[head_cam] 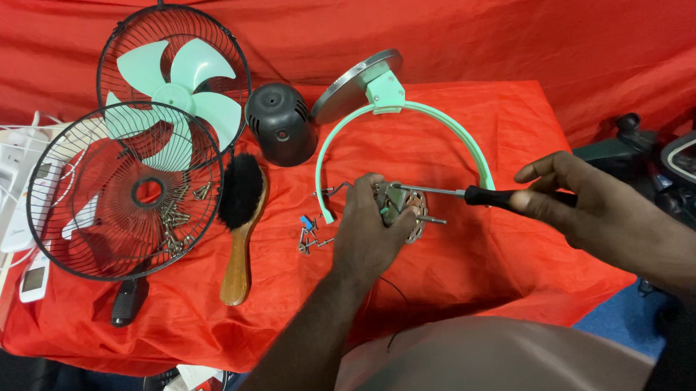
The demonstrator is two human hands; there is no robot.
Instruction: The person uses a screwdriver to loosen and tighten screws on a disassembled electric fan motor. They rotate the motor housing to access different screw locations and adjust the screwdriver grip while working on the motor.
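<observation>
Left hand: the left hand (369, 230) is closed around a small metal fan motor block with copper-coloured windings (402, 206), holding it just above the cloth near the middle of the table.
Right hand: the right hand (599, 212) grips the black handle of a slim steel-shafted screwdriver (473, 194), fingers wrapped narrow; its tip meets the top of the motor block, though the exact screw it sits on is too small to tell.
Surface: a wrinkled bright red cloth (461, 269) covers the whole table and hangs over its front edge.
Beside the left hand: a little heap of loose screws with one blue piece (309, 235) lies just to its left.
Fan parts: a mint-green curved plastic bracket with a round silver base plate (391, 107) arches behind the motor block; a dark grey domed motor cover (281, 124) stands next to it.
Far left: a black wire fan guard (125, 189) lies flat, another guard with mint-green blades (175, 78) leans behind it, and a wooden-handled black bristle brush (240, 224) lies between guard and screws.
Room: more red fabric (473, 26) drapes the back as a wall.
</observation>
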